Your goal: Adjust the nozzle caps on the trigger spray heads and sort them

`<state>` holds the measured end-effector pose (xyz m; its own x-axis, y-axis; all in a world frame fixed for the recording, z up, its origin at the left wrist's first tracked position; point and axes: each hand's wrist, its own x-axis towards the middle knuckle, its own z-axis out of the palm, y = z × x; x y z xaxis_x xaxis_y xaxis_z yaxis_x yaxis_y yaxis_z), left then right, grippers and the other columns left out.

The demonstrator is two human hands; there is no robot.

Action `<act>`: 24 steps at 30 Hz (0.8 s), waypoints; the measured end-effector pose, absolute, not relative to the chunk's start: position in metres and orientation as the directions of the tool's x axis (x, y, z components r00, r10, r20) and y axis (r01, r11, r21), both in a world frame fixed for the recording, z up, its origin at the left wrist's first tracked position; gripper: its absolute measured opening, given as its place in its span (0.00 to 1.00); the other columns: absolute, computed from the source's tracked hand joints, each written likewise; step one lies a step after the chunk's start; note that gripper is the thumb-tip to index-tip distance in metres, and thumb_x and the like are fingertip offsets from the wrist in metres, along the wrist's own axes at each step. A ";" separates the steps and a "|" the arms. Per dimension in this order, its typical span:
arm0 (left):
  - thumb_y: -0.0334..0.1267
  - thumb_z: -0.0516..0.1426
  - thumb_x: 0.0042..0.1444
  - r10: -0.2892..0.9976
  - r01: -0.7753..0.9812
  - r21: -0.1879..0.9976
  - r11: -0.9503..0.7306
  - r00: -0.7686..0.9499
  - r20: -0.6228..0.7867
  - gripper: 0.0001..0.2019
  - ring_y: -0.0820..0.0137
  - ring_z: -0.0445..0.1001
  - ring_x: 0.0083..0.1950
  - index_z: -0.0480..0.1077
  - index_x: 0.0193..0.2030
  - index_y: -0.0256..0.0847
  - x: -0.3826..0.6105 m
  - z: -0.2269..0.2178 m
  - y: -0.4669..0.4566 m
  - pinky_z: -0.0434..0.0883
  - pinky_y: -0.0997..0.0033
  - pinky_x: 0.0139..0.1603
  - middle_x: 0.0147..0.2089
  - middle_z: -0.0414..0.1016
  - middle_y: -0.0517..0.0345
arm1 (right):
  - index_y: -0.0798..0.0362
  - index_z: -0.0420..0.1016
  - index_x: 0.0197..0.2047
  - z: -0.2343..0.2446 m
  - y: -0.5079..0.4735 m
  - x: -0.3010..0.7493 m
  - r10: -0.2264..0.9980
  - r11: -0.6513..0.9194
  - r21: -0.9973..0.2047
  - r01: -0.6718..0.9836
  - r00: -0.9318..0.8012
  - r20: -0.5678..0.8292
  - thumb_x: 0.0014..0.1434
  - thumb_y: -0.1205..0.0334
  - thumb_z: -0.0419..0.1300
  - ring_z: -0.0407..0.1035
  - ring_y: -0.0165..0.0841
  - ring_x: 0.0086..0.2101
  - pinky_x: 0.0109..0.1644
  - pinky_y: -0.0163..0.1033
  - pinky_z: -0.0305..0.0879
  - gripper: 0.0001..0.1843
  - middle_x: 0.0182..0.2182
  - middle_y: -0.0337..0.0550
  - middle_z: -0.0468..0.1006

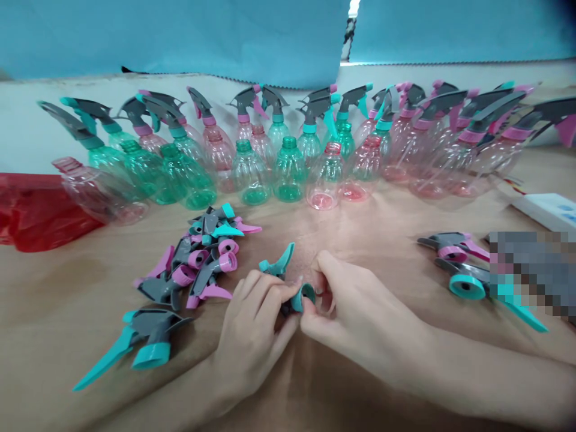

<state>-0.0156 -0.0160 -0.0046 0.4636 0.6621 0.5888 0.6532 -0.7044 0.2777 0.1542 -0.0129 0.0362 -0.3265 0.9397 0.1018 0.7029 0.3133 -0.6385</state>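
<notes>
Over our worktop [373, 240], our left hand [252, 324] grips one sprayer head [282, 262]; our curled right hand [355, 306] touches its collar [296, 301], hold unclear.

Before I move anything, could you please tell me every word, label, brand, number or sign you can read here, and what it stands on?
No text can be read anywhere in this view.
White box at right: blue marks, too blurred to tell whether they are signs.
Dark object at right: pixelated, so any text on it is hidden.
Bottles and held spray head: no lettering to be made out.
</notes>
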 end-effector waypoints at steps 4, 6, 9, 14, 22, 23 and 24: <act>0.31 0.51 0.62 0.618 0.678 0.175 -0.714 0.492 0.613 0.05 0.65 0.67 0.37 0.66 0.43 0.36 -0.014 -0.003 -0.018 0.62 0.66 0.33 0.36 0.71 0.53 | 0.48 0.49 0.29 0.033 -0.026 0.151 0.872 0.464 -0.305 0.832 -0.368 0.322 0.51 0.70 0.49 0.53 0.29 0.17 0.21 0.36 0.39 0.10 0.20 0.32 0.57; 0.31 0.51 0.62 0.604 0.693 0.128 -0.710 0.504 0.617 0.05 0.65 0.67 0.36 0.66 0.41 0.36 -0.012 -0.002 -0.019 0.60 0.66 0.32 0.35 0.71 0.53 | 0.48 0.51 0.31 0.032 -0.031 0.149 0.839 0.493 -0.218 0.842 -0.394 0.376 0.50 0.73 0.49 0.56 0.30 0.16 0.20 0.36 0.40 0.11 0.21 0.33 0.59; 0.31 0.48 0.62 0.588 0.713 0.062 -0.698 0.522 0.618 0.07 0.64 0.65 0.33 0.66 0.36 0.36 -0.009 -0.001 -0.019 0.57 0.66 0.30 0.31 0.70 0.54 | 0.49 0.52 0.32 0.032 -0.036 0.147 0.796 0.522 -0.132 0.843 -0.426 0.429 0.47 0.78 0.50 0.62 0.32 0.19 0.20 0.36 0.43 0.15 0.24 0.35 0.61; 0.28 0.47 0.61 0.561 0.721 0.002 -0.693 0.538 0.629 0.08 0.64 0.62 0.31 0.64 0.32 0.37 -0.006 -0.002 -0.018 0.53 0.65 0.28 0.28 0.67 0.54 | 0.50 0.54 0.32 0.033 -0.040 0.146 0.783 0.519 -0.041 0.854 -0.455 0.424 0.46 0.80 0.51 0.63 0.32 0.20 0.19 0.36 0.42 0.16 0.24 0.36 0.63; 0.34 0.49 0.63 0.637 0.744 0.068 -0.665 0.517 0.572 0.07 0.64 0.64 0.33 0.65 0.34 0.37 -0.007 0.000 -0.019 0.58 0.65 0.31 0.31 0.69 0.54 | 0.49 0.51 0.32 0.034 -0.035 0.151 0.787 0.553 -0.132 0.823 -0.464 0.406 0.47 0.81 0.49 0.62 0.31 0.19 0.20 0.35 0.44 0.17 0.22 0.33 0.61; 0.34 0.49 0.63 0.645 0.745 0.084 -0.662 0.509 0.570 0.07 0.64 0.64 0.33 0.65 0.34 0.37 -0.008 0.000 -0.019 0.58 0.65 0.31 0.32 0.69 0.54 | 0.48 0.51 0.32 0.035 -0.034 0.152 0.789 0.559 -0.158 0.814 -0.464 0.404 0.47 0.81 0.48 0.61 0.31 0.19 0.20 0.35 0.44 0.17 0.22 0.33 0.61; 0.34 0.49 0.62 0.652 0.745 0.099 -0.659 0.502 0.569 0.07 0.64 0.65 0.34 0.66 0.35 0.37 -0.008 0.000 -0.019 0.59 0.65 0.31 0.32 0.69 0.54 | 0.48 0.50 0.31 0.036 -0.033 0.153 0.792 0.565 -0.188 0.804 -0.463 0.399 0.47 0.80 0.48 0.60 0.30 0.19 0.21 0.35 0.45 0.17 0.22 0.33 0.61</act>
